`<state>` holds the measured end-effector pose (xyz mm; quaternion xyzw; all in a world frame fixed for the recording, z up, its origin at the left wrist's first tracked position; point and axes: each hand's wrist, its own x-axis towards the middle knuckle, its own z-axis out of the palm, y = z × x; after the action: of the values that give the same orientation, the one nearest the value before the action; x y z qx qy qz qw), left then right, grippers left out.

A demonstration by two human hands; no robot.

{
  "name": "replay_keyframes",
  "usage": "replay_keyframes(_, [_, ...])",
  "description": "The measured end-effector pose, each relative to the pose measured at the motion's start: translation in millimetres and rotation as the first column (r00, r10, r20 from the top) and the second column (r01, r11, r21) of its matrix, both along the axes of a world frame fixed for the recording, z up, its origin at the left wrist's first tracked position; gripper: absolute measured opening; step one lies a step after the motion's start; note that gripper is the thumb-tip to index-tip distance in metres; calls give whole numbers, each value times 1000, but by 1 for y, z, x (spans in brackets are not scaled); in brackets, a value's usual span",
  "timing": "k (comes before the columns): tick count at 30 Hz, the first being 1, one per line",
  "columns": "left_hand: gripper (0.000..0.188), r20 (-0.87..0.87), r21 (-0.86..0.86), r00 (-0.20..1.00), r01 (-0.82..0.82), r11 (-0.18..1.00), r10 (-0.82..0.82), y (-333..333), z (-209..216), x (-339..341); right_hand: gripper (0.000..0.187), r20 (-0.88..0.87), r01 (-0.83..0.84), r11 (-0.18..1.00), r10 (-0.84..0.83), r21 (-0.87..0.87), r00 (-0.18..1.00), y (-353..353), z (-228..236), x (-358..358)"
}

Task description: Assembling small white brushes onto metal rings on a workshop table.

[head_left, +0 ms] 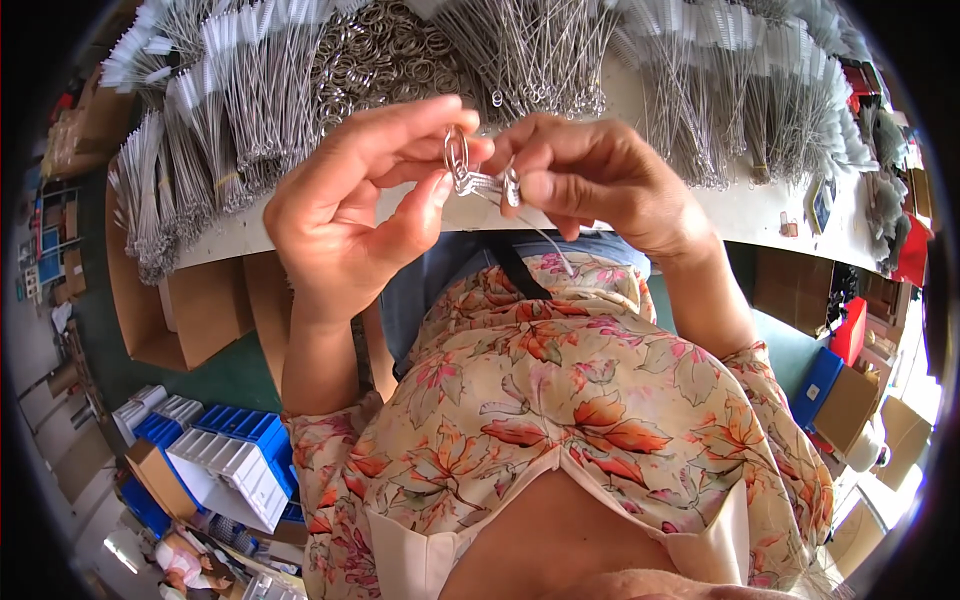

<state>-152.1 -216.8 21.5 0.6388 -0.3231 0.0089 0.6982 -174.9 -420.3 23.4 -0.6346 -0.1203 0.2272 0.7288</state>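
My left hand (365,190) pinches a shiny metal split ring (456,148) between thumb and fingers. Looped wire ends (484,184) hang on the ring's lower side, side by side. My right hand (610,180) is closed on these thin wires just to the right, with thumb against the bent fingers. A thin pale strand (548,243) trails below it; the rest of the wires is hidden by the fingers. Both hands are raised over the near edge of the white table (740,215).
A heap of loose metal rings (385,65) lies behind my left hand. Wire brushes in bundles (255,95) stand along the left, with more brush bundles (740,80) at the right. Cardboard boxes (190,310) sit below the table edge, and blue and white bins (235,455) at lower left.
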Motion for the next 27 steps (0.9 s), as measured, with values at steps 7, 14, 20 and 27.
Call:
replay_keyframes(7, [38, 368, 140, 923, -171, 975, 109, -4, 31, 2, 15, 119, 268, 948, -290, 170, 950, 22, 37, 4])
replay_keyframes(14, [34, 406, 211, 907, -210, 955, 110, 0, 40, 10, 14, 164, 302, 941, -325, 154, 931, 26, 38, 7])
replay_keyframes(20, [33, 361, 226, 932, -109, 968, 21, 5, 55, 19, 18, 25, 90, 992, -92, 91, 995, 16, 58, 14])
replay_keyframes(27, [17, 133, 353, 991, -59, 934, 12, 7, 58, 33, 13, 151, 196, 959, -229, 207, 962, 21, 36, 18])
